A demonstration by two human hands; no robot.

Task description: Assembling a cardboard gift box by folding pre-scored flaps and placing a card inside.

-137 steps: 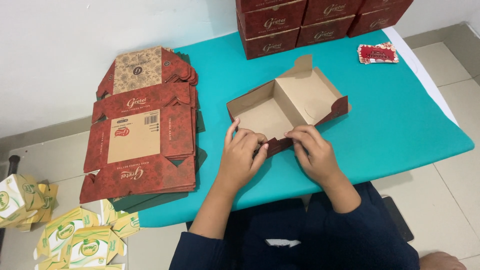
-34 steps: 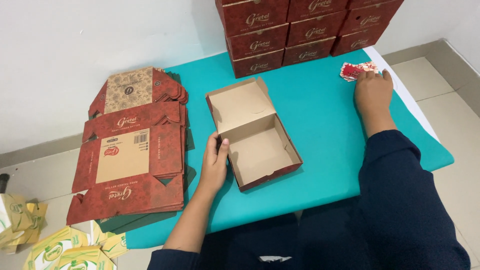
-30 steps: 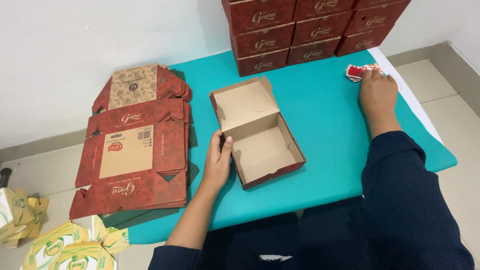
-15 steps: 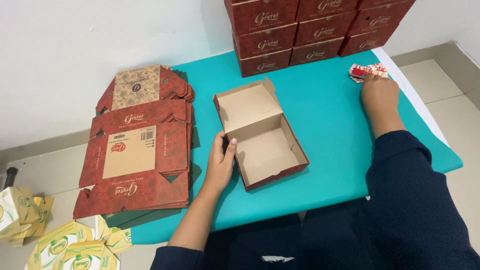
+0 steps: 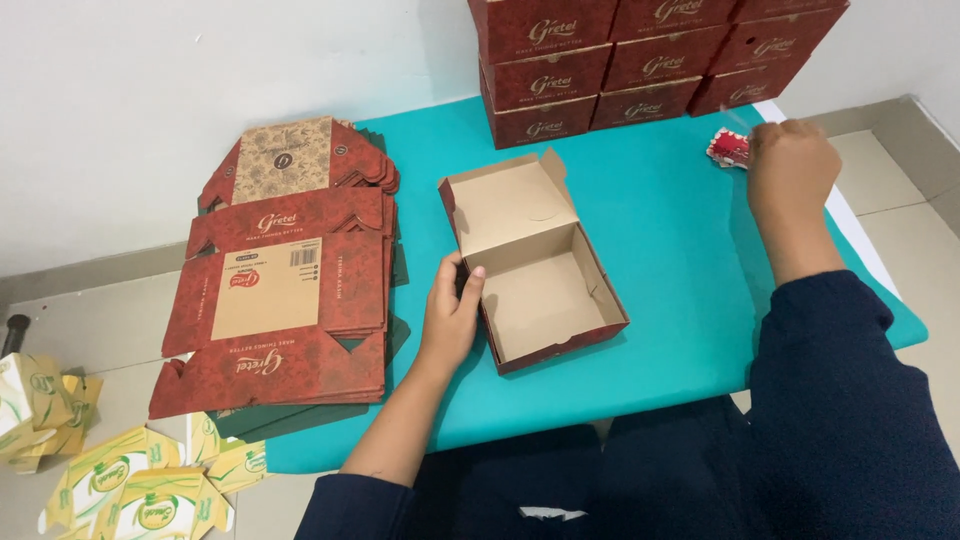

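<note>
An open red cardboard box point(image 5: 545, 290) with a plain brown inside stands on the teal table point(image 5: 660, 220), its lid flap tilted back. My left hand point(image 5: 450, 310) rests against the box's left wall, thumb over the rim. At the table's far right, my right hand point(image 5: 790, 165) is raised with its fingers curled shut. It is just beside a small red and white packet pile point(image 5: 726, 147). A thin clear sheet seems to hang from its fingers, though it is faint.
Flat unfolded red box blanks point(image 5: 285, 295) are stacked at the left of the table. Closed red boxes point(image 5: 640, 60) are stacked along the back against the wall. Yellow and green flat cartons point(image 5: 130, 485) lie on the floor at lower left.
The box has been turned and set down open. My right hand reached to the packet pile at the far right and has now lifted off it. My left hand stays at the box's left wall.
</note>
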